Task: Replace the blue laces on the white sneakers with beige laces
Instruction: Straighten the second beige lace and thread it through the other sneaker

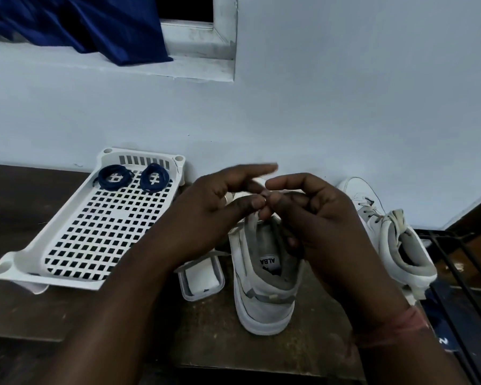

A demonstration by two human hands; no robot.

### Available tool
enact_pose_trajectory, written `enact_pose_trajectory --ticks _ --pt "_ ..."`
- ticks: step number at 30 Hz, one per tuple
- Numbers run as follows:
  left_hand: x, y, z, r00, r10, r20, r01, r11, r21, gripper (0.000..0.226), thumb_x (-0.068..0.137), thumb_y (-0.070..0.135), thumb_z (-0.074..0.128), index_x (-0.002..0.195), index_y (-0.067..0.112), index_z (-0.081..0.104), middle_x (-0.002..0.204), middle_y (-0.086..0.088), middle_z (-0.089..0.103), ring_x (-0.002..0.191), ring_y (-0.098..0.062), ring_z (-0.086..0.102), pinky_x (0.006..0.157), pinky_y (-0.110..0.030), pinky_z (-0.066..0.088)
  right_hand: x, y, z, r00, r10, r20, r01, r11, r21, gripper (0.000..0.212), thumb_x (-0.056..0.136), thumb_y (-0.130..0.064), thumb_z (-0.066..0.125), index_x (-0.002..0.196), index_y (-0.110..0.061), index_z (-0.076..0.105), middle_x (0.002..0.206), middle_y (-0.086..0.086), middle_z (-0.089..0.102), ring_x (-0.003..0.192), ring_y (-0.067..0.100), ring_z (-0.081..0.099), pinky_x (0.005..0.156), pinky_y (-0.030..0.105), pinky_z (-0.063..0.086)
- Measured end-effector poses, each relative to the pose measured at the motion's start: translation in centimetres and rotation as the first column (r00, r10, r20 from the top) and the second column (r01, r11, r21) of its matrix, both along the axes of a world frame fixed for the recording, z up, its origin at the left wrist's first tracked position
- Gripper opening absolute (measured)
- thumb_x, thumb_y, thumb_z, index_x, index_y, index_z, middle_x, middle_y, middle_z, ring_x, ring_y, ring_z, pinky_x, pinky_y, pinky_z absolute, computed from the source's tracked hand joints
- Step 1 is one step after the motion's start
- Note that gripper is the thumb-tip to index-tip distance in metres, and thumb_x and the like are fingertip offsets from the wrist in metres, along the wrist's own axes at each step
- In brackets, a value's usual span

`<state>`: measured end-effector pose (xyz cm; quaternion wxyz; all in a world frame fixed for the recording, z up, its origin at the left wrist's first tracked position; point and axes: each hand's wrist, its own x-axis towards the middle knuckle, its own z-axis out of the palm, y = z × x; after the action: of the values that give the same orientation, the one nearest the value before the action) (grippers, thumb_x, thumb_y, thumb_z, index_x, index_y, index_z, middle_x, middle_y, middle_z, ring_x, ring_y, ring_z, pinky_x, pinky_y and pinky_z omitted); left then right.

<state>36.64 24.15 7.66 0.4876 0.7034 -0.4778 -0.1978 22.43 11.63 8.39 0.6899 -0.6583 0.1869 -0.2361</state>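
A white sneaker [264, 295] stands on the dark table with its heel toward me. Over its tongue, my left hand [214, 215] and my right hand [320, 218] meet and both pinch a beige lace [252, 222] that rises from the eyelets. Another strand of beige lace [206, 257] trails off the shoe's left side. A second white sneaker [389, 232] with a tied beige lace stands to the right. Two coiled blue laces [114, 177] [154, 177] lie at the far end of a white perforated tray [20, 259].
A small white lidded box [202, 279] sits between the tray and the near sneaker. A black metal rack [456, 262] stands past the table's right edge. The pale wall runs just behind the table, with a blue curtain [95, 23] on the window ledge above.
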Motion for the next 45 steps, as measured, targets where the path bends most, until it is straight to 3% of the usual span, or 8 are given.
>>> enact_pose_trajectory --ticks 8,14,18,21,25,32,38,45 --pt "1.2 0.0 -0.4 0.944 0.326 -0.038 -0.328 0.934 -0.143 0.02 0.103 0.021 0.06 0.095 0.03 0.076 0.079 0.007 0.071 0.076 -0.014 0.071 0.055 -0.039 0.057 -1.0 -2.4 -0.5 0.992 -0.125 0.001 0.124 0.985 -0.117 0.01 0.092 -0.004 0.069 0.096 -0.008 0.077 0.085 0.013 0.076 0.057 0.019 0.052 0.052 0.027 0.044" --pt "-0.1 -0.8 -0.9 0.898 0.281 0.339 -0.279 0.959 -0.056 0.041 0.091 0.059 0.059 0.131 0.052 0.059 0.128 0.029 0.06 0.132 -0.001 0.043 0.112 -0.052 0.037 -0.5 -1.8 -0.7 0.984 -0.18 -0.004 0.165 0.909 -0.382 0.024 0.096 0.0 0.062 0.101 -0.018 0.077 0.086 -0.006 0.078 0.071 -0.003 0.066 0.066 0.014 0.05" --pt "-1.8 -2.2 -1.4 0.844 0.251 0.474 -0.228 0.968 -0.106 0.027 0.093 0.047 0.062 0.119 0.047 0.07 0.1 0.026 0.073 0.101 -0.001 0.06 0.1 -0.054 0.038 -0.2 -1.5 -1.1 0.967 -0.255 -0.008 0.238 0.914 -0.33 0.009 0.087 -0.011 0.078 0.091 -0.018 0.074 0.078 -0.002 0.078 0.079 0.017 0.075 0.075 0.034 0.059" --pt "-2.1 -2.7 -1.8 0.815 0.327 0.479 -0.297 0.945 -0.14 0.014 0.095 0.039 0.062 0.1 0.043 0.075 0.087 0.019 0.074 0.09 -0.007 0.062 0.092 -0.046 0.036 -0.4 -2.1 -1.5 0.941 -0.317 -0.118 0.257 0.896 -0.361 0.012 0.082 -0.025 0.083 0.088 -0.019 0.075 0.079 -0.001 0.076 0.071 0.014 0.071 0.064 0.023 0.056" --pt "-2.6 -3.2 -2.2 0.798 0.306 0.519 -0.386 0.921 0.049 0.011 0.096 0.037 0.06 0.09 0.035 0.069 0.085 0.013 0.068 0.096 -0.013 0.059 0.086 -0.034 0.024 -0.6 -2.5 -3.0 0.904 -0.119 -0.41 0.076 0.99 -0.12 0.016 0.087 -0.031 0.079 0.085 -0.015 0.08 0.081 0.008 0.078 0.079 0.021 0.075 0.077 0.042 0.063" --pt "-2.6 -3.8 -3.6 0.869 0.258 0.423 -0.376 0.899 0.223 0.019 0.086 0.045 0.061 0.091 0.037 0.078 0.093 0.009 0.072 0.098 -0.018 0.064 0.096 -0.045 0.044 0.0 -3.5 -5.2 0.91 -0.098 -0.403 0.245 0.911 0.332 0.037 0.069 -0.018 0.078 0.099 0.004 0.077 0.104 0.029 0.073 0.105 0.047 0.069 0.097 0.064 0.052" --pt "-3.1 -4.3 -3.8 0.865 0.285 0.412 -0.409 0.877 0.252 0.03 0.081 0.049 0.054 0.09 0.035 0.079 0.092 0.009 0.073 0.097 -0.017 0.064 0.1 -0.05 0.042 0.1 -3.4 -5.6 0.93 -0.12 -0.348 0.229 0.928 0.293 0.019 0.087 -0.01 0.071 0.093 0.008 0.076 0.1 0.032 0.072 0.1 0.046 0.07 0.097 0.064 0.051" --pt "-3.2 -4.3 -3.8 0.864 0.308 0.399 -0.418 0.88 0.226 0.031 0.08 0.049 0.052 0.087 0.036 0.079 0.081 0.008 0.073 0.088 -0.017 0.065 0.095 -0.049 0.048 0.0 -3.8 -5.2 0.934 -0.102 -0.343 0.197 0.947 0.254 0.053 0.093 -0.045 0.068 0.099 0.007 0.073 0.108 0.034 0.07 0.105 0.048 0.069 0.097 0.064 0.051"
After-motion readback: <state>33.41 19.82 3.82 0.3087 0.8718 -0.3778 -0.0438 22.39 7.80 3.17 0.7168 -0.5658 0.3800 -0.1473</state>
